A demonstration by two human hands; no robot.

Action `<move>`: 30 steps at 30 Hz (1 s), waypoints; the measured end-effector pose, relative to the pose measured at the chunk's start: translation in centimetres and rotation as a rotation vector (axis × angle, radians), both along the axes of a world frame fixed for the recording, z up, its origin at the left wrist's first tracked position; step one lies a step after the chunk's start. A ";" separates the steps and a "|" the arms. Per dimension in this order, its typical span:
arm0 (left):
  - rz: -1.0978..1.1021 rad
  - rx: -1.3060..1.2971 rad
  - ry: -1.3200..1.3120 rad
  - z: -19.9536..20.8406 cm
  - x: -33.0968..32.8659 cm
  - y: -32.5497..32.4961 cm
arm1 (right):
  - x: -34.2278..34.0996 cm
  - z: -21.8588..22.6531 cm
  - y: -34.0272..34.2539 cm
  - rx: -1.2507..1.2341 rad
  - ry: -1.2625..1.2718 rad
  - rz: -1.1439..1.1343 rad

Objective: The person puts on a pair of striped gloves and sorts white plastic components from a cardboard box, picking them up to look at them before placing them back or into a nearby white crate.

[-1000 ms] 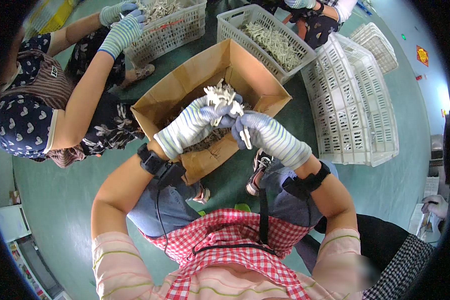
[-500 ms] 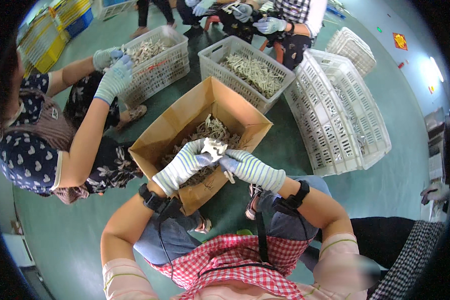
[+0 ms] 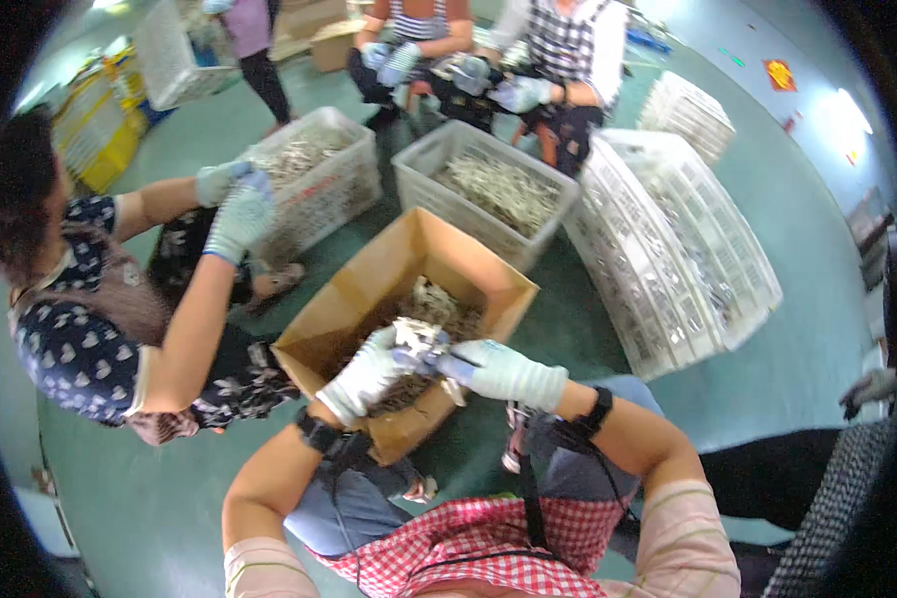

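Observation:
My left hand point(image 3: 369, 371), in a striped work glove, is closed around an irregular, whitish-silver part point(image 3: 419, 335) with a jagged outline. My right hand point(image 3: 508, 374), gloved alike, meets it from the right with its fingers pinched together at the part's edge. Below the right fingers a small pale piece point(image 3: 454, 393) sticks out. Both hands are over the near side of an open cardboard box point(image 3: 344, 269). In the box lies a heap of similar pale parts point(image 3: 434, 299), partly hidden by my hands. Motion blur hides the finer shapes.
Plastic crates of pale parts stand beyond the box: one at left point(image 3: 319, 204), one in the middle point(image 3: 483, 234). At right are tall stacked white crates point(image 3: 648, 259). A co-worker point(image 3: 90, 329) sits close on the left; others sit at the far side.
The view has tilted upward, so the box, crates and people sit lower in the picture. The held part has turned a little between my hands. At the far left, a standing person shows more fully.

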State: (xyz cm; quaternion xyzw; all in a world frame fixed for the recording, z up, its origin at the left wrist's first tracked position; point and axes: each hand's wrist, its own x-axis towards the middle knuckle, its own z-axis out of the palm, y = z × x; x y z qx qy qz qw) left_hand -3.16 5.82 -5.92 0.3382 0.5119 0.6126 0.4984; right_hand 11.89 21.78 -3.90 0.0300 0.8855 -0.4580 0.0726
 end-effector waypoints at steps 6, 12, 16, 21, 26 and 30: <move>-0.040 0.025 0.019 0.2 0.7 1.2 | 0.6 -0.9 0.4 -0.126 -0.046 -0.144; -0.015 -0.007 -0.158 0.6 0.1 0.6 | 0.3 -1.3 0.8 -0.436 -0.014 -0.215; -0.007 0.041 -0.160 0.3 0.1 0.7 | 0.2 -1.1 0.9 -0.537 -0.037 -0.217; -0.014 0.039 -0.150 -0.4 -0.4 0.6 | 0.3 -0.6 0.3 -0.477 0.018 -0.212; 0.001 0.020 -0.172 0.4 0.0 0.9 | 0.2 -0.9 0.6 -0.604 -0.063 -0.157; -0.006 0.017 -0.196 1.3 0.2 0.7 | 0.3 -0.6 0.9 -0.708 -0.072 -0.164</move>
